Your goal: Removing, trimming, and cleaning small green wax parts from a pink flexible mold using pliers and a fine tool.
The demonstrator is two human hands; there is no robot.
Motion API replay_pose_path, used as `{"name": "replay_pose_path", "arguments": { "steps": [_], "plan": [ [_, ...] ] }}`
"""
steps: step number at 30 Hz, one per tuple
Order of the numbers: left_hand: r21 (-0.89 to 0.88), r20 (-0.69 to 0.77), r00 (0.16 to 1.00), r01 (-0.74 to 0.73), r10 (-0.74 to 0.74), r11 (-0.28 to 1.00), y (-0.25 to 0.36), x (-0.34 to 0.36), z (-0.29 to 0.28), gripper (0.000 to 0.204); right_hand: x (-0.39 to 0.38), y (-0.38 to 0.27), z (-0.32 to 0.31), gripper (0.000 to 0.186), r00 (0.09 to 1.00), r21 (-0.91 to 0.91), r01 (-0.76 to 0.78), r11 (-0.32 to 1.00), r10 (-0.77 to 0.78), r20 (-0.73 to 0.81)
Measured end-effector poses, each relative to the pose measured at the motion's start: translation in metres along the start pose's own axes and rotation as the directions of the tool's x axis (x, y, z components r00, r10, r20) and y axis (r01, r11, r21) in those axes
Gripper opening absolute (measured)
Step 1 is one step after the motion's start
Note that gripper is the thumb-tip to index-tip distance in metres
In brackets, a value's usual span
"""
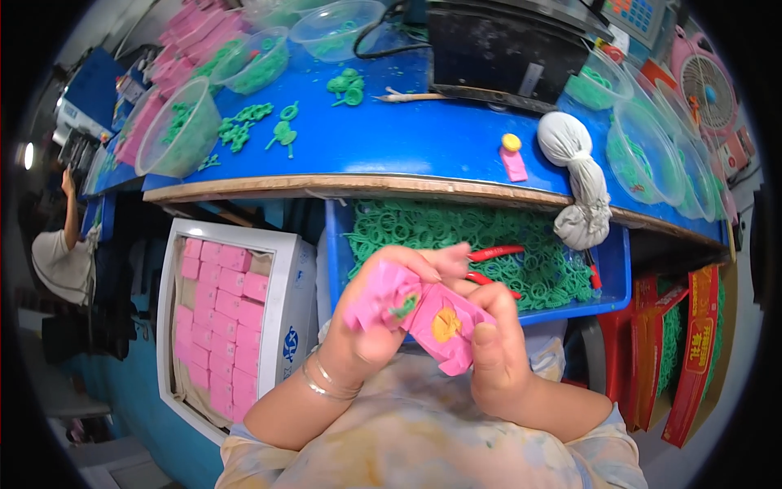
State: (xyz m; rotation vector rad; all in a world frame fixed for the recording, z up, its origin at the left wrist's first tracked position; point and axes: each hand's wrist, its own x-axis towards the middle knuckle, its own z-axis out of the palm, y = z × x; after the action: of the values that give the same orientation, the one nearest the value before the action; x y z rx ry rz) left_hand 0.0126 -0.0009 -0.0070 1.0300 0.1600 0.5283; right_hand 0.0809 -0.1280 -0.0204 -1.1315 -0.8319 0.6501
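In front of my chest I hold an opened pink block, rubbery like a mould, in two parts side by side. My left hand is closed on the left pink part, which shows a bit of green in its hollow. The right pink part, with a round yellow piece set in it, is gripped between the thumb and fingers of my right hand. The two parts touch or nearly touch. Just beyond my fingers, red-handled pliers lie on a heap of green ring-shaped pieces.
A blue bin holds the heap under the blue table. Left stands a white box of pink blocks. On the table are clear bowls, a tied cloth bundle, a small pink-and-yellow piece and a black machine.
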Motion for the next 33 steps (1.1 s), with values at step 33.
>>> {"name": "replay_pose_path", "arguments": {
  "steps": [33],
  "plan": [
    [-0.651,0.113,0.882,0.414,-0.457,0.637,-0.004,-0.008,-0.018,0.067,0.021,0.008,-0.016,0.006,0.741,0.463,-0.626,0.627,0.663,0.105]
  ]
}}
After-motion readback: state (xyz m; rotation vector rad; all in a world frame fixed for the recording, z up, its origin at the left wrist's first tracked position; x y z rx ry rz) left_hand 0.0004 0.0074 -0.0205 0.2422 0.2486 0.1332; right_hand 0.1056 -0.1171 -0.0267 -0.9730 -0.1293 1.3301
